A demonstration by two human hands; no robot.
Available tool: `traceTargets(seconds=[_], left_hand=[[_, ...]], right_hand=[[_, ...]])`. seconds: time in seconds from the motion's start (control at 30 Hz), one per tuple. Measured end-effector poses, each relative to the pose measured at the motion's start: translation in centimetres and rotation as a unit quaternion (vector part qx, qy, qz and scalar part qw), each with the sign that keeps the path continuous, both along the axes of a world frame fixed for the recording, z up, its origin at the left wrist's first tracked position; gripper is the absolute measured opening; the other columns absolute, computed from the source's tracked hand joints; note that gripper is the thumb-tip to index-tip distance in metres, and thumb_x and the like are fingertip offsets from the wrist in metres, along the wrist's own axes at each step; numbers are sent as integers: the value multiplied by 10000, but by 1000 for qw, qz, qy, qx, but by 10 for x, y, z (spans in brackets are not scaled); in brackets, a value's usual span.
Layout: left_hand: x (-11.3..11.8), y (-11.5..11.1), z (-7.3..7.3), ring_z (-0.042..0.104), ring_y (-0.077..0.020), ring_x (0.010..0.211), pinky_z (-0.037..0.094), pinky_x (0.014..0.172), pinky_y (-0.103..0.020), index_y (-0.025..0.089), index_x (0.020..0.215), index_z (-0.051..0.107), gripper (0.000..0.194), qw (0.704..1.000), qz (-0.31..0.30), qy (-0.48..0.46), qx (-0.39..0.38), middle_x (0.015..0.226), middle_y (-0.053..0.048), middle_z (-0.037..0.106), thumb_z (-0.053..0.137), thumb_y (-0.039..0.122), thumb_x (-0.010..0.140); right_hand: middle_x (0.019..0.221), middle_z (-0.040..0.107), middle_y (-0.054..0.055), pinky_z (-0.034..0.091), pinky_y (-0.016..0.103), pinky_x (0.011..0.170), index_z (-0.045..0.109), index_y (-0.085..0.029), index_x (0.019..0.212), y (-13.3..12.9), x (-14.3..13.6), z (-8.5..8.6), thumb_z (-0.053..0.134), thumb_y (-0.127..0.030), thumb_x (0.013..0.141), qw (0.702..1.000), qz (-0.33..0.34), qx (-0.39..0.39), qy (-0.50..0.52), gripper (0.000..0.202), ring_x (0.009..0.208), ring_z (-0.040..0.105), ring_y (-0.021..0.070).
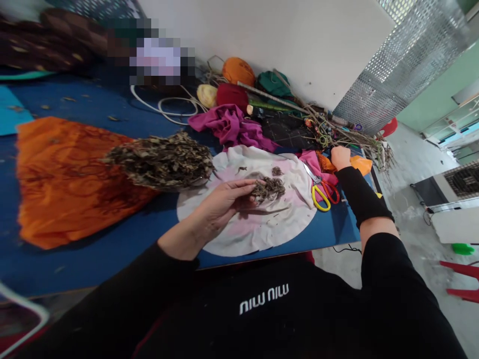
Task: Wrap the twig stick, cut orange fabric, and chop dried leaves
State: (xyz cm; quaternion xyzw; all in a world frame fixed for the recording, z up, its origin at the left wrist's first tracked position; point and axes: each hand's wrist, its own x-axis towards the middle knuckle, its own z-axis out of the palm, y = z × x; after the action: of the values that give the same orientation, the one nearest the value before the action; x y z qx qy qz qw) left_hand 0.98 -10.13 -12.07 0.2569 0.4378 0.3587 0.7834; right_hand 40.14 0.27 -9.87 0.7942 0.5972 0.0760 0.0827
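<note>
Over a round white cloth [247, 239] with pinkish stains, my left hand [220, 209] is closed, thumb and fingers pinching a small clump of dried leaves [271, 189]. A smaller leaf clump [277, 171] lies on the cloth just beyond. My right hand [340, 157] is reached out to the far right, closed like a fist beside an orange cloth [361, 164]; whatever it grips is hidden. Scissors [322, 192] with one yellow and one red handle lie between the white cloth and my right forearm. Left of the white cloth sits a large heap of dried leaves [164, 162].
An orange cloth sheet [63, 184] lies under part of the heap on the blue table [164, 234]. Along the back are a purple cloth [232, 127], an orange bundle [238, 71], a white cord [164, 109] and twigs [348, 134]. A white board [269, 40] stands behind.
</note>
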Motion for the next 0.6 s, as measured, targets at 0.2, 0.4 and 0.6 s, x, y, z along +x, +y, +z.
traceTargets(seconds=[0.2, 0.4, 0.6], left_hand=[[1, 0, 4, 638, -122, 449, 618, 507, -213, 118, 933, 841, 230, 999, -2, 3, -41, 625, -29, 677, 656, -9, 882], [4, -1, 7, 612, -101, 436, 612, 499, -193, 108, 912, 838, 219, 999, -16, -10, -43, 614, -24, 668, 654, -7, 879], [3, -3, 6, 616, -105, 433, 618, 502, -198, 128, 883, 839, 233, 999, -16, -14, -34, 621, -27, 672, 652, -11, 884]], right_hand=[[1341, 681, 347, 432, 595, 1112, 744, -41, 1201, 6, 10, 23, 511, -274, 1005, 997, -26, 67, -20, 383, 1287, 639, 428], [1352, 660, 297, 492, 507, 1055, 702, -79, 1220, 4, 11, 29, 386, -341, 1079, 991, -32, 130, -16, 435, 1185, 686, 355], [1374, 636, 221, 525, 394, 921, 681, -159, 1147, -3, 25, 55, 323, -433, 1114, 968, -15, 249, 2, 451, 1097, 700, 301]])
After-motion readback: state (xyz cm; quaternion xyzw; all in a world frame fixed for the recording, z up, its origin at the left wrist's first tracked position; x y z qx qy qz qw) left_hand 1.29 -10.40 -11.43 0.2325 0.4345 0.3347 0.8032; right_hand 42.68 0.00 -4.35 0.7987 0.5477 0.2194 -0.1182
